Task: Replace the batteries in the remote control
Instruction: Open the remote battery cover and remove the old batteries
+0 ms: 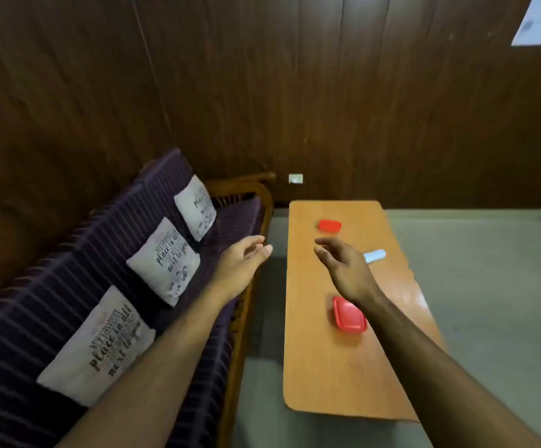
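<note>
Both forearms are bare to the frame's edge, with no sleeve showing; the left hand [241,260] and right hand [343,266] wear no gloves, rings or watch.

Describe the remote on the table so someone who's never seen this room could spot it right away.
Find the long wooden table beside the striped sofa. The remote lies toward its far right side, just beyond the right hand. It is the only white, slim, rounded thing there; its neighbours are two red containers.
</note>
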